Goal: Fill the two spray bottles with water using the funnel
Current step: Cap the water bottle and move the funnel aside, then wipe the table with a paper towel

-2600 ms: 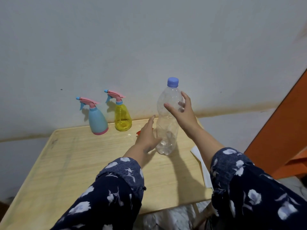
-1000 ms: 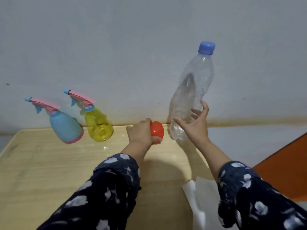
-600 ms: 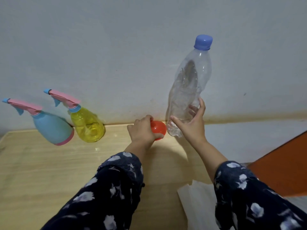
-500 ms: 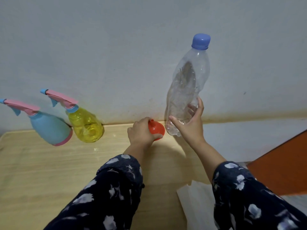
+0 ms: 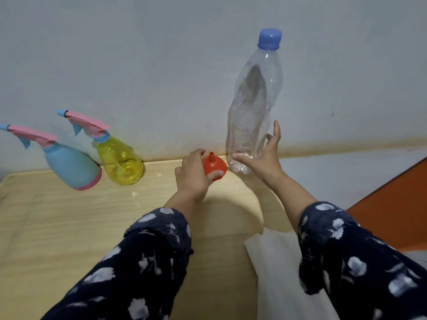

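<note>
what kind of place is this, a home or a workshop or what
Probably a plain room in a home, though that is a guess. A small light wooden table is pushed against a stained, painted white wall, holding household items: a blue plastic spray bottle and a yellow one.

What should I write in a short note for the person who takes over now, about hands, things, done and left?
Left hand grips the orange funnel, spout up, by the wall. Right hand holds the clear water bottle low on its body; blue cap on. Blue spray bottle and yellow spray bottle stand at the table's back, heads still on. Nothing filled yet. Left: open both, funnel, pour.
</note>
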`<state>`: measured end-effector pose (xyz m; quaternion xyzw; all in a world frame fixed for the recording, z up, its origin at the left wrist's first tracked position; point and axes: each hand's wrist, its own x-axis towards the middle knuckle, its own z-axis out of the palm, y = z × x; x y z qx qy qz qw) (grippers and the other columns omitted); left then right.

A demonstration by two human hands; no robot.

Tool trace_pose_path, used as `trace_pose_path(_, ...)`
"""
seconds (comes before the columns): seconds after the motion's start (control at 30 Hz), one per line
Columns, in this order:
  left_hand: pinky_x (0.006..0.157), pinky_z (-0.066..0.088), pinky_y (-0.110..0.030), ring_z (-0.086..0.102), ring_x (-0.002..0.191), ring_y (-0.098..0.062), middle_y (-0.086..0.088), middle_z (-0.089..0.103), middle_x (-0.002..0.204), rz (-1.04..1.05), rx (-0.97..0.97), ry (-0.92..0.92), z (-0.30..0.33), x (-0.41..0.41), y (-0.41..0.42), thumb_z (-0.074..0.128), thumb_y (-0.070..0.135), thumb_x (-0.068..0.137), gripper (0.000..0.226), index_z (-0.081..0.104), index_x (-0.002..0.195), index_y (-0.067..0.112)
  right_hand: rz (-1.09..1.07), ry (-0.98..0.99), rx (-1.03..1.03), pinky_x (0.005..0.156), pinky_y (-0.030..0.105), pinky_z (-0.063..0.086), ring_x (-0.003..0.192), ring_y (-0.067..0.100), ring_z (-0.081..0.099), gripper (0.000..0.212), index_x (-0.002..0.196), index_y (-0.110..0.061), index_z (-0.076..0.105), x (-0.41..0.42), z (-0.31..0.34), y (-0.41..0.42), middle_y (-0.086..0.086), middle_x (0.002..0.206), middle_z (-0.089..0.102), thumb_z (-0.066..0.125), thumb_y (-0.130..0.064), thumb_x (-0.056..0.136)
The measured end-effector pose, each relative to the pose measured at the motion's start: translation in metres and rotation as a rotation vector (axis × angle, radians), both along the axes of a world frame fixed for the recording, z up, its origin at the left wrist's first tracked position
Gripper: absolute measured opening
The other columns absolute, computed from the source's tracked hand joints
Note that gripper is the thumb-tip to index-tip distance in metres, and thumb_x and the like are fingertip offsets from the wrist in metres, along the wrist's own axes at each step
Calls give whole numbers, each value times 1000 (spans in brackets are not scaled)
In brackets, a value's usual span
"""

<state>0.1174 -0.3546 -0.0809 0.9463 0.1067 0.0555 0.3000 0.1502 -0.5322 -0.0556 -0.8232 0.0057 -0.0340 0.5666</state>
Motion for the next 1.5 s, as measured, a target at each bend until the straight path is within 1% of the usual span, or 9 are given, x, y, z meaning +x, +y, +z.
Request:
trace_pose_path(0.2,93,36,-36,42,122,-17,6,50,130,20,110,-83,-7,-60,-6,65,49,85,57,43,131,23,-65,179,-222,114,40,26,138,27,26,88,147,-25,22,-70,4,-28,9,149,29,76,-28,78)
trace_pose_path(0.37,83,30,-31,42,118,-14,9,52,123,-256,67,-43,-3,-112,-32,59,42,91,35,50,121,27,-99,270,-345,101,35,36,132,25,38,48,132,-21,51,-150,5,-44,8,134,50,63,-26,86)
trace_pose_path(0.53,92,34,-33,40,123,-13,10,48,132,-469,6,-23,-13,-174,-53,58,41,91,42,48,128,26,-187,175,-603,103,39,37,123,26,43,30,117,-24,64,-228,1,-49,1,127,58,61,-31,88)
trace_pose_path(0.8,100,37,-36,38,129,-15,8,46,137,-590,27,12,-27,-224,-73,59,42,90,53,42,135,22,-203,195,-710,94,35,44,113,19,52,33,109,-23,67,-300,-25,-46,-3,116,62,66,-43,83)
trace_pose_path(0.97,103,37,-39,36,133,-15,7,45,141,-575,48,48,-29,-229,-81,57,38,93,47,44,135,23,-233,169,-738,85,35,44,106,20,51,14,88,-19,68,-304,-31,-42,-2,106,61,63,-32,84)
trace_pose_path(1.17,105,33,-39,31,136,-15,7,39,146,-596,88,56,-25,-229,-83,47,45,95,47,41,137,25,-412,144,-397,56,31,36,71,26,56,2,92,-16,48,-297,-13,-53,5,79,59,48,-17,94)
trace_pose_path(1.3,116,17,-47,6,148,-17,6,10,161,-681,215,127,-18,-227,-96,39,55,96,61,24,150,30,-443,78,-323,47,29,28,51,19,44,25,95,-20,56,-290,1,-75,9,68,57,38,-3,95)
trace_pose_path(1.4,118,3,-54,-9,149,-15,9,-7,162,-750,296,230,-14,-225,-107,34,62,94,71,9,153,32,-362,166,-288,69,22,41,87,19,61,41,101,-17,71,-287,6,-88,6,108,67,36,4,92)
trace_pose_path(1.5,117,0,-58,-14,148,-16,8,-14,161,-769,364,298,-13,-223,-114,32,70,90,80,0,154,33,-268,207,-356,96,18,31,125,20,50,37,128,-13,59,-289,11,-97,2,136,54,54,-7,91)
